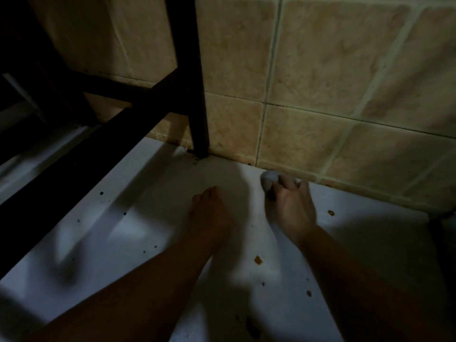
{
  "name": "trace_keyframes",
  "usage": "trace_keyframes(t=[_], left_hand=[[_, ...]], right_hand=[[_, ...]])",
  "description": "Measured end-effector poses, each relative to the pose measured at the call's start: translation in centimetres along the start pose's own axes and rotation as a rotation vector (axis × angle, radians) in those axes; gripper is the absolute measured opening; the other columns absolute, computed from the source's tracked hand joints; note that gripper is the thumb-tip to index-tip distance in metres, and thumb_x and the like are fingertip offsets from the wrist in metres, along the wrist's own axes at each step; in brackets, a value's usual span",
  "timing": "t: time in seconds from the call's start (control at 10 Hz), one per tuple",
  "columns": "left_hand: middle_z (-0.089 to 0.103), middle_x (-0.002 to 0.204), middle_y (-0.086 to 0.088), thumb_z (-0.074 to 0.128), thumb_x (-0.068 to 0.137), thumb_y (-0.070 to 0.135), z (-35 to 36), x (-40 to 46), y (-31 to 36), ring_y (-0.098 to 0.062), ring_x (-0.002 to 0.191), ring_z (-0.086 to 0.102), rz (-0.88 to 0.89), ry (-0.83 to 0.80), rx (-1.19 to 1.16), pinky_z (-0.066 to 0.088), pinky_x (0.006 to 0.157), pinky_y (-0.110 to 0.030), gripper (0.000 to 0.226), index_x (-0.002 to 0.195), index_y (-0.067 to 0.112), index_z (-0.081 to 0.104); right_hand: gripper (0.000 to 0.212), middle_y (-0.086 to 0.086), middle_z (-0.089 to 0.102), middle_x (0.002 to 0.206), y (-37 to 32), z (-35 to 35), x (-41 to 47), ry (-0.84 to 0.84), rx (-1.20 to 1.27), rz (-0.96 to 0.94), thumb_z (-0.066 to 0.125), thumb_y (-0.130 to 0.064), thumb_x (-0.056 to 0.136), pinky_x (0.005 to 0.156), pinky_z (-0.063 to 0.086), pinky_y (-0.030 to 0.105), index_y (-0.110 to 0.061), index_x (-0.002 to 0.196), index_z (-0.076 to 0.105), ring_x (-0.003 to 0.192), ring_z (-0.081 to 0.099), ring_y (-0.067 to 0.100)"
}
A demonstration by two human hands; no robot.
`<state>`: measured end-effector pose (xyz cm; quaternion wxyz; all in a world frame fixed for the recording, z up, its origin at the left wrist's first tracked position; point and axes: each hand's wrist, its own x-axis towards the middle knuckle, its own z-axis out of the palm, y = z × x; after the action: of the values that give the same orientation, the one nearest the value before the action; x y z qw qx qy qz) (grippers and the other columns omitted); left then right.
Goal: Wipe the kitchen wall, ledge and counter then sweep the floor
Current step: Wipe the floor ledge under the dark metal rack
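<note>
A white counter (138,233) runs along a beige tiled wall (320,77). My right hand (291,206) grips a small pale wad of cloth (267,180) and holds it against the counter close to the foot of the wall. My left hand (211,213) rests on the counter just left of it, fingers pointing toward the wall and holding nothing. Dark specks and two brown stains (257,259) dot the counter around my arms. The scene is dim.
A black metal rack frame (195,77) stands on the counter at the left, its upright leg meeting the wall corner just beyond my left hand. A dark object sits at the right edge (441,233). Grime lines the joint between wall and counter.
</note>
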<state>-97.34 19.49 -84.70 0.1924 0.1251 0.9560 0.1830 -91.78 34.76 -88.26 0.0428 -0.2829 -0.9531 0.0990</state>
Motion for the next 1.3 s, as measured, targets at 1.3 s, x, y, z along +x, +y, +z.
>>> trace_keyframes(t=[1.3], left_hand=[[0.047,0.134,-0.007,0.057,0.088,0.027,2.3,-6.4,1.3,-0.032,0.126,0.038,0.100,-0.063,0.040,0.034,0.101,-0.046,0.045,0.131,0.018,0.045]], right_hand=[[0.040,0.013,0.037,0.138,5.6,-1.8,-10.7,0.044,0.059,0.320,0.036,-0.012,0.094,0.097,0.036,0.044,-0.016,0.133,0.044,0.123,0.035,0.033]])
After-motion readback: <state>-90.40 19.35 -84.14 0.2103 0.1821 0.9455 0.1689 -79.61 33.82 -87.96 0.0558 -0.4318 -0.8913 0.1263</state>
